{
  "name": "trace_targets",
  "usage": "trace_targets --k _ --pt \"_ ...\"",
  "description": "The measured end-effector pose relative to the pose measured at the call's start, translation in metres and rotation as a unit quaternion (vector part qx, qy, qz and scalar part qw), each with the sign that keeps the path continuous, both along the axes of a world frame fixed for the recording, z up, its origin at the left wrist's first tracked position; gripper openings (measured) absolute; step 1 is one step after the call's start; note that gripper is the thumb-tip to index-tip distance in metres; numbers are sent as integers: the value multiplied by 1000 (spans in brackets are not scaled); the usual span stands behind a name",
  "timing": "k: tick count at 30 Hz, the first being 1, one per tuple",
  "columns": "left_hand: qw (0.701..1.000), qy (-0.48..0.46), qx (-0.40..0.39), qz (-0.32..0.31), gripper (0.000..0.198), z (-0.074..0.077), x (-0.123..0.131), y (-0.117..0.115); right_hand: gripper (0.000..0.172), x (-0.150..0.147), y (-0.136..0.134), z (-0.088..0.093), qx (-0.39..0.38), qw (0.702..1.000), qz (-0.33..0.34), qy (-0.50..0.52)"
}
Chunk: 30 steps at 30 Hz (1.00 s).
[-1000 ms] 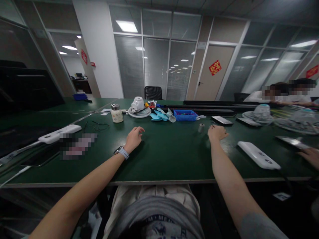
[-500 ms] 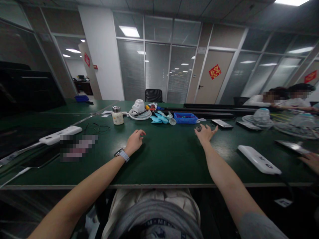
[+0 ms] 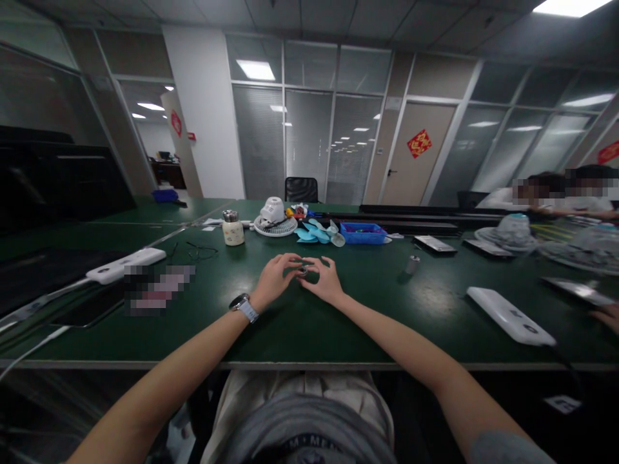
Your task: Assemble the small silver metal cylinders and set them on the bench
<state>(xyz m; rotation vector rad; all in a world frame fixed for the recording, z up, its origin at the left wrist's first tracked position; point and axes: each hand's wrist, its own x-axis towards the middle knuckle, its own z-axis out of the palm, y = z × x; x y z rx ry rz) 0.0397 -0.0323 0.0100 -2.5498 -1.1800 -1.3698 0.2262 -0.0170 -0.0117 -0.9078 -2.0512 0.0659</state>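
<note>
Over the middle of the green table, my left hand (image 3: 279,278) and my right hand (image 3: 325,280) meet, thumbs and forefingers curled toward each other. Pinched between their fingertips is a small round metal part (image 3: 303,271), partly hidden by the fingers. My left wrist wears a watch (image 3: 243,307). To the right of my right hand, a small silver metal cylinder (image 3: 412,264) stands on the table by itself. Beyond my hands lie light-blue fan blades (image 3: 314,232) and a blue tray (image 3: 362,234) with small items inside.
At the back are a white fan head (image 3: 273,216) and a cream jar (image 3: 233,232). White power strips lie left (image 3: 126,265) and right (image 3: 510,316). Eyeglasses (image 3: 200,250) rest at left. Other people sit far right, where another person's hand (image 3: 609,316) shows at the edge.
My right hand has moved left from the right side of the table to meet my left hand at the small metal part. The silver cylinder now shows where my right hand was.
</note>
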Motion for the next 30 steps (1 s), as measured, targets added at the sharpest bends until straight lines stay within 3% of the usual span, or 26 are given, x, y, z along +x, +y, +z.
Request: trace_targets --k 19,24,27,30 --pt "999 36 13 31 15 -4 7 -1 46 3 -4 0 5 1000 7 -11" --pt "997 -41 28 62 5 -5 8 2 41 4 -2 1 -7 1000 -10 -12" --pt "993 -98 4 62 7 -3 2 7 38 7 -3 4 -24 999 -25 -2" --pt "995 -62 -51 59 17 -4 -11 14 37 11 -5 6 -43 999 -30 10"
